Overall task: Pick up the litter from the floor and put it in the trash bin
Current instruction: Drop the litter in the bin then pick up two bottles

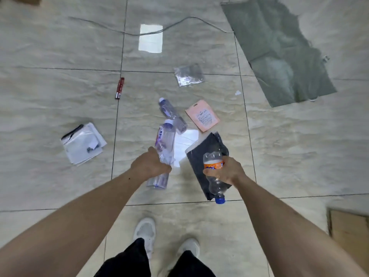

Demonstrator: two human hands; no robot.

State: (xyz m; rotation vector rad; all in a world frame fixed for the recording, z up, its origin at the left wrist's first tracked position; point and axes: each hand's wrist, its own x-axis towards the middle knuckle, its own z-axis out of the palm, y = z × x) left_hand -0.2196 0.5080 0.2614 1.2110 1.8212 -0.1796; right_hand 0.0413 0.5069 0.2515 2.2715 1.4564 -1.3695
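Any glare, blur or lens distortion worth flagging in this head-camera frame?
Head view: a bright rectangular glare patch on the glossy floor tiles, and a second reflection near the left hand; wide-angle bending curves the tile lines and stretches the forearms; corners look soft; the orange-label bottle in the right hand stays fairly sharp.

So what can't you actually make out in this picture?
Head view only:
- Trash bin: not in frame.
- Clear bottle: its middle is hidden by the left hand.
- Pink packet: print too small to read.
- Brown board: cut off by the right edge.
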